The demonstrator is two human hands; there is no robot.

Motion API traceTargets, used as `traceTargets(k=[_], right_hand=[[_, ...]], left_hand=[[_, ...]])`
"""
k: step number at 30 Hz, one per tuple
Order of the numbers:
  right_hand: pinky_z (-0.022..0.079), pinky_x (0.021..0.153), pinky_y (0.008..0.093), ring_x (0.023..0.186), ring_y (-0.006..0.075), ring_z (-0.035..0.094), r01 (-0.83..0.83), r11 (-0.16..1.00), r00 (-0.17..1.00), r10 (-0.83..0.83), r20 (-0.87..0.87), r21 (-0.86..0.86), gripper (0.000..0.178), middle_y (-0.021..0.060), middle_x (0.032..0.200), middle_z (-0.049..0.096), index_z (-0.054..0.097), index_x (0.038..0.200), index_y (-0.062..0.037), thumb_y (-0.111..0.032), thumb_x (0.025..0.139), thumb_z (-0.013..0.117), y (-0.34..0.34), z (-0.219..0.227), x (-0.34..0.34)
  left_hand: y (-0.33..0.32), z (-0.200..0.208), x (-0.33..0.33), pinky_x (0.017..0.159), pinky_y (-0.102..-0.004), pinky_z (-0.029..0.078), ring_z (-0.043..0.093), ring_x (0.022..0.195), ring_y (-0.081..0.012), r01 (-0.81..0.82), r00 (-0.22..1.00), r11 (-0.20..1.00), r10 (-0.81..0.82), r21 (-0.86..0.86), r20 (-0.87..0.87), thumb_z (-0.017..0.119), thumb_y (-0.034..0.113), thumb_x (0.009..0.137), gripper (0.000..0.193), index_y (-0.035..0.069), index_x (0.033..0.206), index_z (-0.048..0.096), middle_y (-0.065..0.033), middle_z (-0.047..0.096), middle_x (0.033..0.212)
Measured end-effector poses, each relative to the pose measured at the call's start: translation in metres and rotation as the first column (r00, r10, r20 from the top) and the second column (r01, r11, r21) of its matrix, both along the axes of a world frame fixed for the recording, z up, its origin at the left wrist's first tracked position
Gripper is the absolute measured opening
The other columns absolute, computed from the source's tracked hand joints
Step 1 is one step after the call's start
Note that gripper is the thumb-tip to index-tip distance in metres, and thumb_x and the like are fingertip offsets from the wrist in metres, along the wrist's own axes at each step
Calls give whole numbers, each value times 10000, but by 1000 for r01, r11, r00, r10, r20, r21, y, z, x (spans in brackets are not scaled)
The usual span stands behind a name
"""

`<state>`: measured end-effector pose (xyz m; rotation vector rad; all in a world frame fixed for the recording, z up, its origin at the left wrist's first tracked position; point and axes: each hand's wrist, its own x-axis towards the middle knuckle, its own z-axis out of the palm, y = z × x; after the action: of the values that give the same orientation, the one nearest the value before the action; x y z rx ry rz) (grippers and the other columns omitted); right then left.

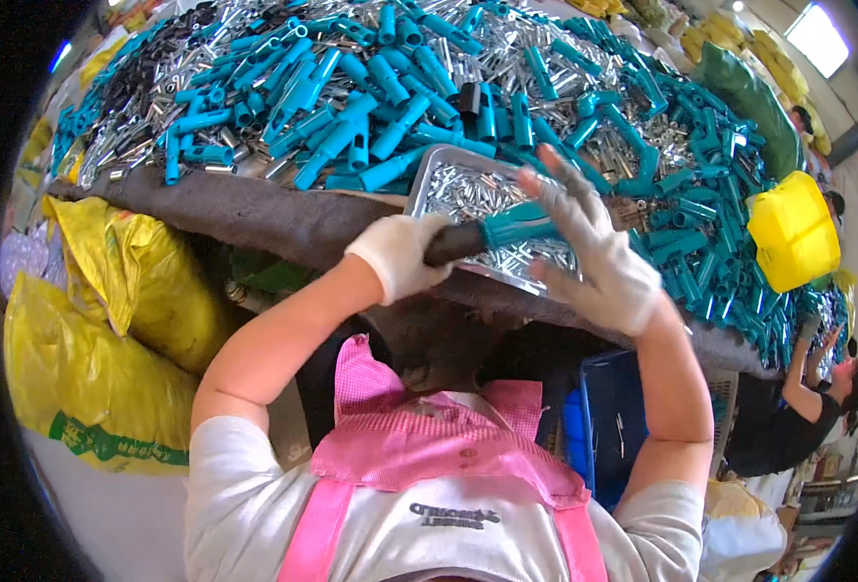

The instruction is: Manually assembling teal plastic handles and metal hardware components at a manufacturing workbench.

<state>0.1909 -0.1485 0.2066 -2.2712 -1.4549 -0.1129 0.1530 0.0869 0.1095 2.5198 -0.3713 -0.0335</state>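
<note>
My left hand, in a white glove, is closed round the black end of a teal plastic tube. The tube points to the right, above a metal tray full of small silvery pins. At the tube's far end is my right hand, also gloved. Its fingers are spread and somewhat blurred, and I cannot tell whether the palm touches the tube. A large heap of teal plastic tubes lies on the table just beyond the tray.
Silvery metal parts are mixed into the heap. A yellow plastic container stands at the right, near another person in black. Yellow sacks lie at the left. Below my right arm is a blue crate.
</note>
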Motion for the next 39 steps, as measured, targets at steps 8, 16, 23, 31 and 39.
traceTargets(k=[8,16,23,31,39], right_hand=[[485,767,393,833,252,573,875,323,342,114,-933,360,517,137,1018,570,422,1235,-80,-454,884,492,-23,-29,61],[351,1007,419,1189,310,448,114,945,752,121,-648,307,442,165,1272,459,567,1118,-87,-84,699,710,-56,-20,48],[387,971,358,1179,257,443,539,819,304,29,-952,197,443,118,1319,404,412,1301,-137,-137,878,544,-64,-37,54],[446,842,381,912,194,568,221,973,922,-184,341,-72,365,35,927,600,612,1015,-169,-114,671,721,-70,-43,47],[265,1028,451,1207,180,397,437,883,701,-216,679,-170,535,-12,1185,510,528,1197,-294,-299,678,657,-85,-61,40]], left_hand=[[-23,15,19,691,-425,488,621,779,-337,59,985,982,-86,178,151,671,250,718,411,103,1072,525,-169,637,837],[-17,11,70,693,-409,494,623,804,-304,46,928,953,-151,298,342,671,196,706,378,112,1050,536,-133,639,862],[-18,-1,97,719,-404,498,627,834,-300,104,906,912,-251,398,340,652,194,724,377,103,1069,531,-137,643,881],[-41,6,110,762,-407,476,611,869,-334,362,909,865,-410,346,75,655,301,717,466,94,1114,526,-179,634,920],[-55,19,115,782,-403,474,610,898,-320,403,895,814,-446,418,7,652,331,737,475,86,1121,518,-169,633,948]])
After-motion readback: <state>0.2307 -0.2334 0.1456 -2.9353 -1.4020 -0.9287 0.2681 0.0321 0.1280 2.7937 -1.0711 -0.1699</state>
